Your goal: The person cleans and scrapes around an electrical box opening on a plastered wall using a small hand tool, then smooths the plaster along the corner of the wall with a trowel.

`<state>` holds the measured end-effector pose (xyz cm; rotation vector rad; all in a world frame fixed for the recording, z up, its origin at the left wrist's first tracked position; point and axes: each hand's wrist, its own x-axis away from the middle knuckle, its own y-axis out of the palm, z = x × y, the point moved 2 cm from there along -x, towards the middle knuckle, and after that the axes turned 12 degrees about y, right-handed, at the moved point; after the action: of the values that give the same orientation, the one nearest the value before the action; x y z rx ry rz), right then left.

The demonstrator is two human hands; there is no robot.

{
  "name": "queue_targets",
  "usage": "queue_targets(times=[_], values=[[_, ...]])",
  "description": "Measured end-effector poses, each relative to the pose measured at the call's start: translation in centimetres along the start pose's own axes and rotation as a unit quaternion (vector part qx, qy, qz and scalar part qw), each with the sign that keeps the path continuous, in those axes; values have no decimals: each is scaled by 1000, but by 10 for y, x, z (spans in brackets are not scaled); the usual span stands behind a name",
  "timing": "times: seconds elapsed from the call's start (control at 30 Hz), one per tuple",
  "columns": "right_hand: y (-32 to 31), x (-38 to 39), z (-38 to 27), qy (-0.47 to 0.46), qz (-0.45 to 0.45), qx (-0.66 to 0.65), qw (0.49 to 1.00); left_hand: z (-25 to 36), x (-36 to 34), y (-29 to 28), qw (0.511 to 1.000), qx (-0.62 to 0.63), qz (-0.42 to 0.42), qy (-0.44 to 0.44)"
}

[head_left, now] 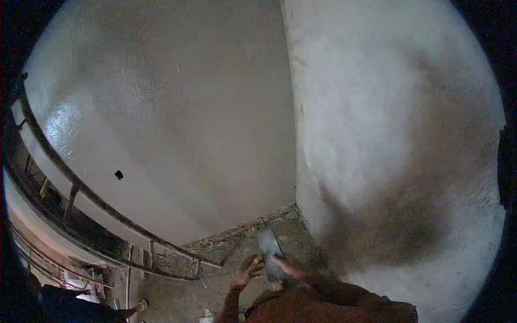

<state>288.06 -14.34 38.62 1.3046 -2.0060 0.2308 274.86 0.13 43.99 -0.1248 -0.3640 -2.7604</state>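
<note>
A flat, grey rectangular plastering trowel [270,243] is tilted in front of my body, low in the head view. My right hand [289,267] is on the lower part of its blade, with the fingers closed against it; the handle is hidden. Just left of the blade is my left hand [249,270], its fingers apart and slightly bent, with nothing visible in it. Beyond both hands, a smooth damp-looking wall [215,134] meets a paler, patchy wall [355,107] in a corner.
A metal railing [107,211] curves along the left side above a drop. Rough debris [258,220] lines the wall's foot on the concrete floor [177,301]. At lower left stands another person in dark clothing [70,304]. A small black mark [119,175] shows on the wall.
</note>
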Motion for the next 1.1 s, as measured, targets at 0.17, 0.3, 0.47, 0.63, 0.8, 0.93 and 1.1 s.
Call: queue_targets(times=[0.17, 0.3, 0.47, 0.63, 0.8, 0.93, 1.1], values=[[14, -68, -55, -141, 208, 144, 957, 36, -57, 6, 957, -216, 52, -189], [1, -115, -51, 31, 232, 282, 931, 1, -75, -24, 927, -312, 33, 205], [-82, -102, -193, -225, 265, 353, 869, -71, -91, -92, 969, -115, 207, 66], [-199, -67, -387, -385, 434, 238, 779, 20, -120, -35, 915, 112, 379, 81], [-222, -43, -499, -392, 568, 329, 645, 17, -143, -38, 863, 67, 483, 130], [-230, -53, -520, -452, 607, 331, 564, 32, -169, -16, 846, 127, 503, 122], [-230, -49, -524, -498, 588, 296, 565, 19, -192, -18, 874, 119, 450, 139]])
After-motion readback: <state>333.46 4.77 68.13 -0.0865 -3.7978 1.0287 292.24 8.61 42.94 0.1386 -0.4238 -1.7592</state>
